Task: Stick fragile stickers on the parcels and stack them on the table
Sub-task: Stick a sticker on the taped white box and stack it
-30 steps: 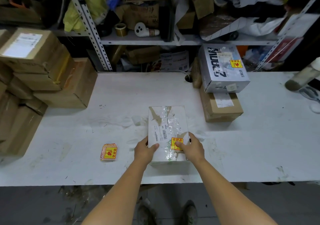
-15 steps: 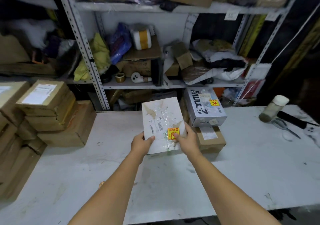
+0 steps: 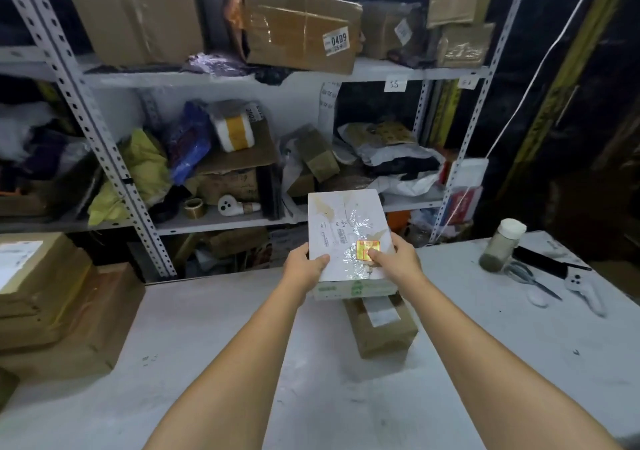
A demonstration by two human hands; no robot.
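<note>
Item one: white parcel [image 3: 346,227], its top glossy with tape. I am seeing it held up at a tilt over the far middle of the surface [image 3: 207,345], in front of the shelf rack [image 3: 104,158]. Item two: fragile sticker [image 3: 367,249], yellow and red, lying on the parcel's top near its right front corner. Item three: left hand [image 3: 304,267], its grip closing on the parcel's left front edge, thumb lying on top. Item four: right hand [image 3: 398,260], its grip wrapping the right front edge, thumb pressing on the sticker. Item five: brown parcel [image 3: 381,325], sitting on the surface directly below the white one, its near end showing. I cannot tell whether the white parcel is resting on anything beneath it. Also listing: cardboard boxes [image 3: 52,293] stacking up at the surface's left edge; a jar [image 3: 500,245], scissors [image 3: 530,278] and a white controller [image 3: 585,290] lying at the far right; a tape roll [image 3: 193,207] sitting on the rack's lower shelf.
</note>
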